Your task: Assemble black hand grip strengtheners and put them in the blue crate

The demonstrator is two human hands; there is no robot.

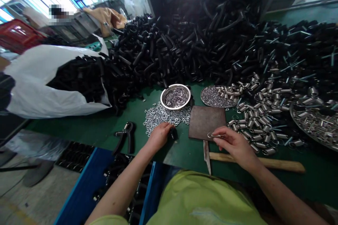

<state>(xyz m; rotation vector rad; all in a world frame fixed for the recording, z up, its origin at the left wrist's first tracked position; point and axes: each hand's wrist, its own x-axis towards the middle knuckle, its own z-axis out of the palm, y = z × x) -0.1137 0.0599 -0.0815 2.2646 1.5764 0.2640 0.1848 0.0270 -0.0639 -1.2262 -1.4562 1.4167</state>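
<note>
My left hand (158, 136) is closed round a small black part (173, 133), mostly hidden by the fingers, at the near edge of a pile of small metal nuts (161, 115). Between the thumb and fingers of my right hand (236, 145) is a metal spring (217, 136), held over the near right corner of a flat brown metal plate (207, 122). Beneath that hand lies a hammer (274, 164) with a wooden handle, its head toward my body. An assembled black-handled tool (126, 136) rests on the green bench to the left.
A large heap of black handles (185, 49) spans the back. A metal bowl (175, 107) holds small rings; a tray (208, 104) holds tiny parts. Loose springs (253, 121) spread at right, near another tray (298, 119). A white sack (34, 88) and blue crate (79, 186) are at left.
</note>
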